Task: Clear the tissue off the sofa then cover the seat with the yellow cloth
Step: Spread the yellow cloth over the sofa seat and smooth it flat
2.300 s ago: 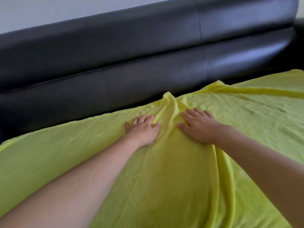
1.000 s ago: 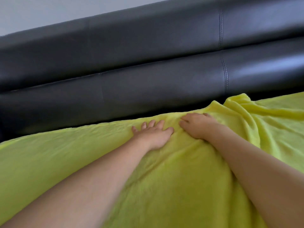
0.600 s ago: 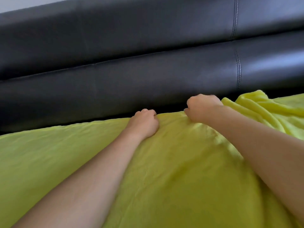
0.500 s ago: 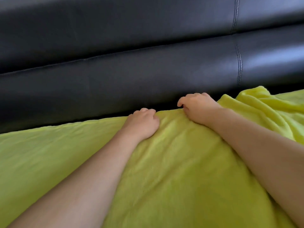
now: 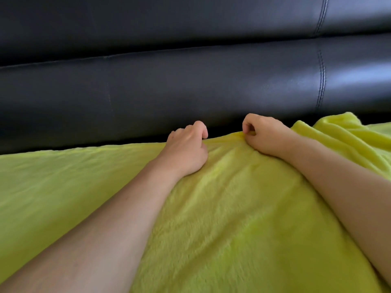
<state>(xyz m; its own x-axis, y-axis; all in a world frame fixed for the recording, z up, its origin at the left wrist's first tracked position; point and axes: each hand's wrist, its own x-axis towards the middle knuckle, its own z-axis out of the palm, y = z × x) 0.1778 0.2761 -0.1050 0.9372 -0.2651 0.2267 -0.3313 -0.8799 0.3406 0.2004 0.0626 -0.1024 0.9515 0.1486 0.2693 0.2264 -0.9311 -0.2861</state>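
The yellow cloth lies spread over the sofa seat and fills the lower half of the view. Its far edge runs along the foot of the black backrest. My left hand is curled on that far edge, fingers closed over the fabric. My right hand pinches the same edge a little to the right, thumb and fingers closed on a small fold. To the right of my right hand the cloth is bunched in loose folds. No tissue is in view.
The black leather backrest has two horizontal rolls and a stitched seam at the right. A dark gap shows between the backrest and the cloth's far edge at the left.
Both hands went from lying flat with spread fingers to curled and gripping the cloth's far edge. The raised fold between them is gone, and the edge now sits nearer the backrest.
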